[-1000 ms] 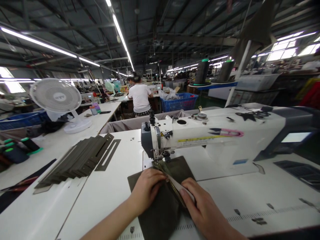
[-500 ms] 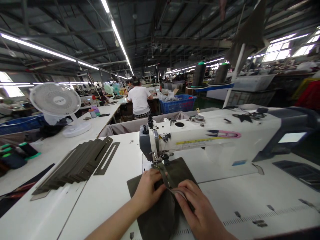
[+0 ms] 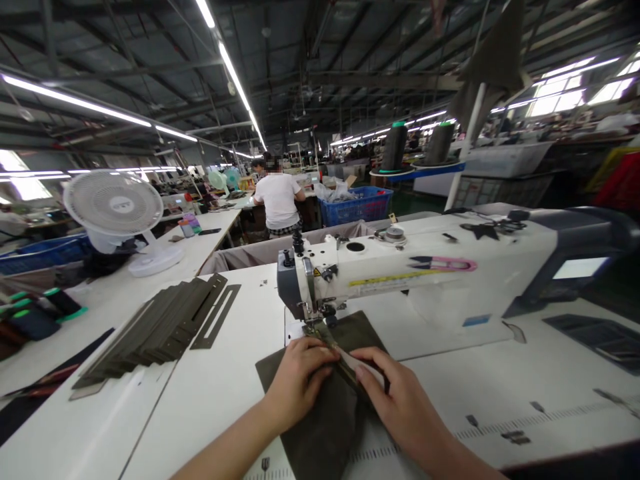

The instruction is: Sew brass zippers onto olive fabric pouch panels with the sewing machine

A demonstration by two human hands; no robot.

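Note:
Olive-green fabric (image 3: 320, 427) lies on the white table under the needle end of a sewing machine (image 3: 380, 280). Just left of the seam, my left hand (image 3: 301, 381) rests close to the presser foot (image 3: 314, 327), its curled fingers and thumb closed on the folded fabric strip. On the other side, my right hand (image 3: 400, 393) pinches the strip's raised edge between thumb and fingers, showing a lighter underside. The hands partly cover the strip.
A fanned stack of olive fabric pieces (image 3: 155, 327) lies left, beside a single slotted piece (image 3: 216, 317). Behind stand a white fan (image 3: 117, 203) and a blue basket (image 3: 357, 205). Pink-handled thread snips (image 3: 443, 264) rest on the machine arm. A person in white (image 3: 279, 200) sits ahead.
My right hand has shifted slightly toward the machine, and the strip's lighter underside now shows more. My left fingers have moved over the strip. The view has shifted a little.

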